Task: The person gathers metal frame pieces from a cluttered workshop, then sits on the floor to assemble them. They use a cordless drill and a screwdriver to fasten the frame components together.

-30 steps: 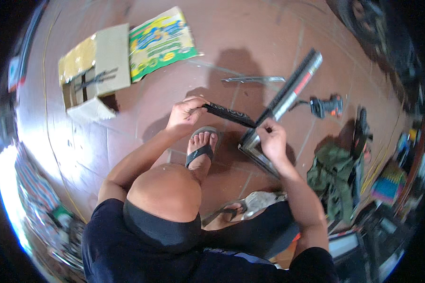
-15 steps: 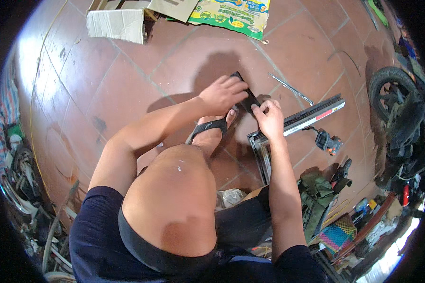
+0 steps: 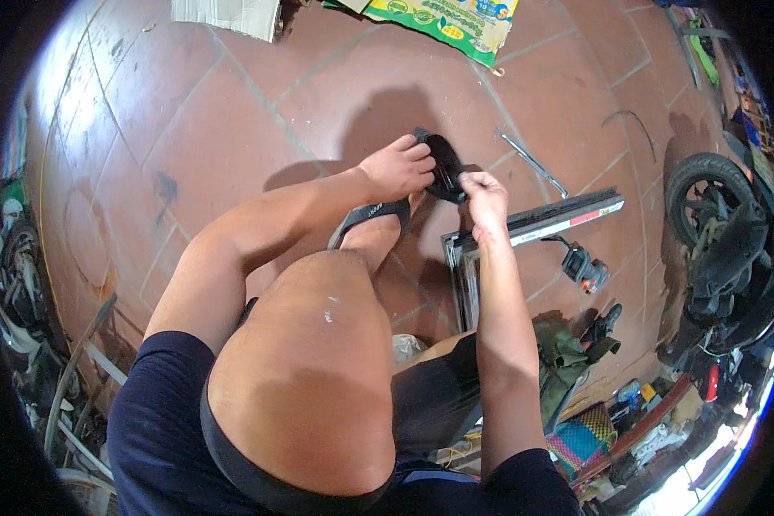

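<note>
A person seen from above, wearing a dark navy short-sleeved shirt [image 3: 159,421] whose sleeves end at the upper arms, at 7 and 5 o'clock. Both forearms are bare, with no watch or bands visible. Dark shorts [image 3: 430,396] cover the thighs, leaving a bare knee [image 3: 310,344] near the centre. A dark flip-flop sandal [image 3: 371,217] with a wide strap sits on the bare foot, toward 12 o'clock from the knee.

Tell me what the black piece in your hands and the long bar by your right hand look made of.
Black piece: matte, dark, probably plastic or rubber; too blurred to settle. Long bar: grey, straight-edged with a dull sheen, likely aluminium.
</note>
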Demonstrator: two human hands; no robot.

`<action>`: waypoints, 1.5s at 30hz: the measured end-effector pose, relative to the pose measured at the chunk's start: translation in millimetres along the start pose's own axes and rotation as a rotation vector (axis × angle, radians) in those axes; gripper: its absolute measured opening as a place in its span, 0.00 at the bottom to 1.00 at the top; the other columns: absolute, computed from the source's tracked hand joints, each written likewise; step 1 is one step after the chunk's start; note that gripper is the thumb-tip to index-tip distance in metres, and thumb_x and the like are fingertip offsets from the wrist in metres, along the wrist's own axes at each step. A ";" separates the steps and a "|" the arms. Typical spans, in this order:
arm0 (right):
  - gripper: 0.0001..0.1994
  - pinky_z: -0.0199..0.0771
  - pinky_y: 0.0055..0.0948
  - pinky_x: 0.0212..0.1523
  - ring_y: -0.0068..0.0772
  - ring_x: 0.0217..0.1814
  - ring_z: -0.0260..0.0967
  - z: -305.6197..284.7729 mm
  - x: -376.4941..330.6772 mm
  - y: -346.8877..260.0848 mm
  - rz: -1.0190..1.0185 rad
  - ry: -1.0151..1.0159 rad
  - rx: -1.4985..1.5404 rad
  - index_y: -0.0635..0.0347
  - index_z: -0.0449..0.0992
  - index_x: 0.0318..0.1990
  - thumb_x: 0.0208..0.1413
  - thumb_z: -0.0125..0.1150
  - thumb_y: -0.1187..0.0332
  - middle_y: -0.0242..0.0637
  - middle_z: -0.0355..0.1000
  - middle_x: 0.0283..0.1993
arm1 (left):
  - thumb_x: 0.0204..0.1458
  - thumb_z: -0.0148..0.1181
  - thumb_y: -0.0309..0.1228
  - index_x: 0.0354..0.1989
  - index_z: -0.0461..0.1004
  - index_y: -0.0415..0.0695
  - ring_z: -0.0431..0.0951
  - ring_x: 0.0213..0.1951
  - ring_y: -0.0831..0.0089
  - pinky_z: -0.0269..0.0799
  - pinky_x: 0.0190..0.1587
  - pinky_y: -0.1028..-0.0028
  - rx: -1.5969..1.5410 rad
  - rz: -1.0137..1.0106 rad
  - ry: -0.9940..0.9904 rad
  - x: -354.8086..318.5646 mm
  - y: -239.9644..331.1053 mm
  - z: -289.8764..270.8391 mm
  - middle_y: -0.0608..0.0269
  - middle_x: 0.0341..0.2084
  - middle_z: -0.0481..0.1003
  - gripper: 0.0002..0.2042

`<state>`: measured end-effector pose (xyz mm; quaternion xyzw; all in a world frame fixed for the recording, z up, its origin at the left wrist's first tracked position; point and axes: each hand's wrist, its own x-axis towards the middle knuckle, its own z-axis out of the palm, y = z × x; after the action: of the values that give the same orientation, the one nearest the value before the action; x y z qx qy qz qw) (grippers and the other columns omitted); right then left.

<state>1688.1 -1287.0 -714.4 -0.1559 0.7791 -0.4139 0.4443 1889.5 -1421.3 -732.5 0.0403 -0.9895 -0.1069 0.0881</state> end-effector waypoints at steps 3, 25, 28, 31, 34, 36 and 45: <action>0.07 0.70 0.27 0.27 0.22 0.24 0.70 -3.5 -4.2 6.4 0.089 0.136 0.083 0.63 0.80 0.39 0.66 0.68 0.68 0.31 0.75 0.27 | 0.47 0.65 0.38 0.34 0.78 0.54 0.72 0.51 0.67 0.66 0.58 0.63 -0.089 -0.100 0.042 -12.8 -0.3 -5.2 0.72 0.40 0.75 0.08; 0.11 0.71 0.23 0.42 0.22 0.42 0.73 5.2 -58.2 73.1 0.062 0.202 0.306 0.66 0.76 0.53 0.66 0.64 0.75 0.32 0.77 0.42 | 0.49 0.68 0.32 0.33 0.88 0.46 0.87 0.47 0.57 0.83 0.48 0.61 -0.053 0.069 -0.633 99.3 13.7 38.2 0.56 0.39 0.87 0.07; 0.18 0.75 0.27 0.49 0.27 0.48 0.76 12.3 -50.0 93.3 0.035 0.126 0.203 0.70 0.71 0.60 0.64 0.62 0.78 0.40 0.77 0.50 | 0.47 0.70 0.31 0.37 0.89 0.45 0.87 0.46 0.55 0.83 0.47 0.59 -0.054 0.047 -0.781 108.1 7.1 25.1 0.55 0.41 0.87 0.09; 0.20 0.76 0.28 0.51 0.29 0.48 0.76 20.6 -40.2 107.5 0.003 0.072 0.073 0.72 0.72 0.62 0.63 0.64 0.78 0.40 0.77 0.51 | 0.45 0.72 0.31 0.38 0.89 0.45 0.87 0.44 0.53 0.82 0.46 0.57 -0.084 0.073 -0.846 111.9 -1.7 13.3 0.52 0.38 0.87 0.11; 0.19 0.75 0.28 0.50 0.27 0.46 0.75 29.0 -36.1 108.3 0.020 0.000 0.146 0.73 0.74 0.60 0.63 0.65 0.78 0.36 0.78 0.46 | 0.44 0.71 0.30 0.33 0.89 0.41 0.87 0.42 0.49 0.82 0.46 0.55 -0.121 0.082 -0.902 113.1 -6.7 5.3 0.47 0.34 0.85 0.09; 0.13 0.74 0.26 0.45 0.22 0.41 0.73 34.2 -37.9 98.8 0.012 0.032 0.268 0.70 0.79 0.55 0.65 0.64 0.78 0.29 0.78 0.39 | 0.43 0.70 0.29 0.32 0.88 0.40 0.86 0.41 0.48 0.82 0.45 0.54 -0.165 0.030 -0.865 107.6 -10.6 -0.5 0.46 0.34 0.85 0.09; 0.13 0.62 0.21 0.31 0.15 0.30 0.62 1.4 -46.9 -11.0 -0.429 0.144 0.214 0.58 0.74 0.33 0.71 0.65 0.65 0.22 0.69 0.27 | 0.37 0.70 0.28 0.41 0.81 0.36 0.84 0.38 0.62 0.79 0.41 0.60 -1.061 -0.496 -0.459 71.0 -34.9 -34.6 0.50 0.34 0.84 0.19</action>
<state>1714.0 -1265.8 -679.8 -0.2401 0.7096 -0.5889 0.3034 1828.3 -1469.4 -695.1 0.1956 -0.7566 -0.6066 -0.1459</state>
